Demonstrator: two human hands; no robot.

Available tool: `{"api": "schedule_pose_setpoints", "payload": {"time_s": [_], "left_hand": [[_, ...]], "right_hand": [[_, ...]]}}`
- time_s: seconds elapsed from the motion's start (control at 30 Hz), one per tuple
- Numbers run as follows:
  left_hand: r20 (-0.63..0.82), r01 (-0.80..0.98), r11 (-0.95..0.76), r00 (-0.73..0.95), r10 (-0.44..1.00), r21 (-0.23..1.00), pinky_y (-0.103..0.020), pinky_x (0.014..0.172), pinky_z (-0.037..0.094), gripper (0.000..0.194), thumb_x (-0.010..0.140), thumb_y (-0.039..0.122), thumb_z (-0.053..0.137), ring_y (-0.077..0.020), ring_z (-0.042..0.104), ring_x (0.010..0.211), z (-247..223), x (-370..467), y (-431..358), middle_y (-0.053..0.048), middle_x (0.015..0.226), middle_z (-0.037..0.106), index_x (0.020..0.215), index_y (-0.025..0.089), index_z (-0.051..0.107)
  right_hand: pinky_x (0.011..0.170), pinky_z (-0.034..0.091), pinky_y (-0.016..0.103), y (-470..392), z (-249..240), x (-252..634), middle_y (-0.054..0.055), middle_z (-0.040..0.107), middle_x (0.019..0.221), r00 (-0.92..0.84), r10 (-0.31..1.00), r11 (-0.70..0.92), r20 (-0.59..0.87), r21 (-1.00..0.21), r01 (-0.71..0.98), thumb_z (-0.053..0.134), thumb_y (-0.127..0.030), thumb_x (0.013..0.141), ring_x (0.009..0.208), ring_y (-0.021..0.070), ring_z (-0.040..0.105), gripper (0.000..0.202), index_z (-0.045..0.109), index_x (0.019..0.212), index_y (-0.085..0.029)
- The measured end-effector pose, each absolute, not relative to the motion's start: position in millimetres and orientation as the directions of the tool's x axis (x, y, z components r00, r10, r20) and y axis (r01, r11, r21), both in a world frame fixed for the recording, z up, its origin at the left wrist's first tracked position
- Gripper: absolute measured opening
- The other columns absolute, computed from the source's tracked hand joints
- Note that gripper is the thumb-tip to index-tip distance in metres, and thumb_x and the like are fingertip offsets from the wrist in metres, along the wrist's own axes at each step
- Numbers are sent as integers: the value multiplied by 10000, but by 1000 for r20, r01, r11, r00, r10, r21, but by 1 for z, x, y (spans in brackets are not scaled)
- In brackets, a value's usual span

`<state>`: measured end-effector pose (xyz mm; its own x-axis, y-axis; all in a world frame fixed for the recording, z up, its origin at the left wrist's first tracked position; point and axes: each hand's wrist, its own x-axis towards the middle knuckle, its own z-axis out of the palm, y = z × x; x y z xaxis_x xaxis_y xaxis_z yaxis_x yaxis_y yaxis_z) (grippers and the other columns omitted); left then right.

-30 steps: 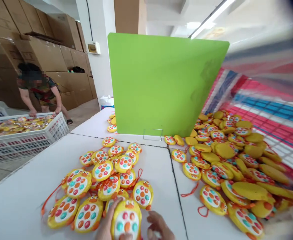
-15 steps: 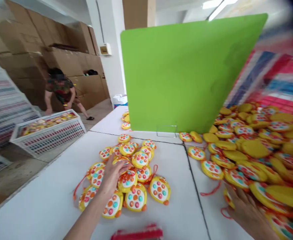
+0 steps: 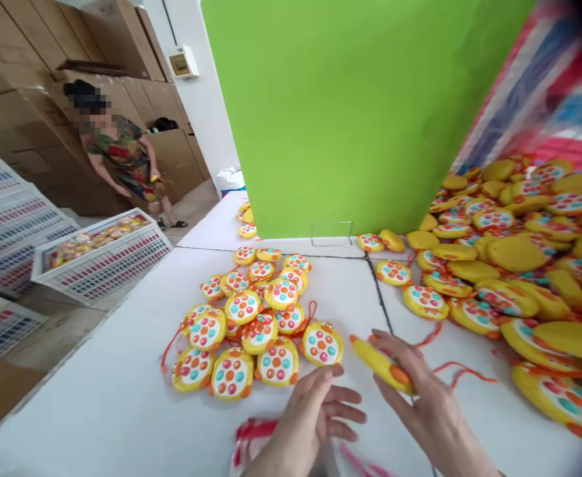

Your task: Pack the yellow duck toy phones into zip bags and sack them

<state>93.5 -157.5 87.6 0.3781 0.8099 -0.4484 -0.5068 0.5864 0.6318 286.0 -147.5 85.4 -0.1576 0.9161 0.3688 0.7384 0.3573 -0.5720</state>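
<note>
My right hand (image 3: 422,391) grips a yellow duck-shaped toy (image 3: 381,363) with orange tips, seen edge-on between thumb and fingers above the table. Left of it, my left hand (image 3: 320,411) is open, fingers spread and holding nothing. Under my left forearm lies a clear bag with a red edge (image 3: 255,430), partly hidden. A group of similar toys (image 3: 243,306), yellow with white fronts and red, orange and teal dots, lies beyond my left hand. Some have red cord loops. A large heap of the same toys (image 3: 514,252) fills the right side.
A green board (image 3: 350,119) stands upright on the white table (image 3: 97,397), with a wire stand at its foot. On the floor at left, a white crate (image 3: 106,265) holds packed items. A person (image 3: 119,152) stands behind it, before stacked cardboard boxes (image 3: 12,119).
My left hand has left the toy group and come nearer, opening. My right hand has lifted a toy from the heap and brought it left. The person behind the crate has straightened up.
</note>
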Motion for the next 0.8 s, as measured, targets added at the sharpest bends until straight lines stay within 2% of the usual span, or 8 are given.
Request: {"api": "schedule_pose_setpoints", "payload": {"time_s": [0.1, 0.17, 0.27, 0.33, 0.43, 0.6, 0.7, 0.8], "left_hand": [[-394, -632, 566, 409, 823, 529, -257, 590, 487, 458, 789, 480, 646, -166, 647, 715, 87, 100, -154, -73, 919, 686, 1118, 168, 576], [-408, -647, 538, 358, 840, 540, -216, 578, 472, 354, 779, 335, 688, -137, 635, 717, 88, 95, -153, -50, 938, 680, 1080, 181, 586], [-446, -642, 534, 315, 838, 551, -201, 577, 472, 365, 764, 235, 690, -134, 643, 732, 89, 87, -154, -50, 953, 682, 1104, 191, 566], [-443, -658, 513, 291, 848, 551, -226, 609, 496, 401, 758, 205, 687, -153, 656, 770, 88, 85, -156, -64, 997, 683, 1133, 194, 545], [-418, -677, 483, 274, 866, 556, -268, 662, 521, 460, 735, 154, 700, -177, 666, 813, 85, 85, -159, -78, 1028, 682, 1160, 192, 529], [-378, -666, 443, 252, 891, 600, -289, 745, 521, 507, 719, 134, 717, -224, 655, 958, 82, 87, -169, -98, 1104, 667, 1188, 182, 530], [-334, -587, 437, 282, 900, 682, -297, 797, 503, 517, 719, 178, 733, -231, 644, 980, 84, 83, -174, -98, 1085, 673, 1199, 170, 542], [-322, -415, 419, 286, 903, 807, -303, 795, 496, 416, 717, 249, 749, -228, 647, 921, 87, 77, -173, -90, 992, 693, 1093, 147, 603]], "right_hand": [[1010, 434, 407, -165, 84, 253, 42, 509, 1362, -432, 781, 617, 452, -449, 646, 572, -290, 892, 1295, 275, 396, 449, 448, 1323, -300], [1009, 439, 437, -177, 77, 246, 53, 482, 1391, -411, 786, 610, 462, -473, 635, 611, -327, 864, 1300, 300, 392, 512, 444, 1346, -288], [973, 476, 446, -190, 69, 251, 68, 491, 1385, -54, 919, 334, 390, -701, 630, 540, -367, 900, 1260, 302, 460, 466, 442, 1349, -287], [904, 535, 384, -195, 67, 256, 71, 538, 1345, 121, 972, 117, 200, -864, 490, 497, -401, 919, 1188, 284, 543, 416, 482, 1318, -280], [858, 559, 305, -199, 66, 253, 82, 575, 1315, 94, 995, -51, -35, -984, 172, 492, -440, 920, 1138, 264, 591, 401, 532, 1273, -254], [881, 541, 283, -200, 54, 233, 95, 549, 1345, 31, 986, -154, -162, -971, -182, 597, -424, 877, 1166, 244, 569, 545, 394, 1353, -254], [874, 541, 278, -197, 49, 231, 98, 588, 1287, 21, 981, -188, -195, -966, -178, 632, -425, 854, 1091, 235, 610, 577, 397, 1345, -232], [846, 554, 306, -197, 50, 235, 95, 621, 1213, -77, 973, -222, -219, -975, -32, 630, -453, 847, 983, 233, 644, 609, 413, 1361, -209]]}}
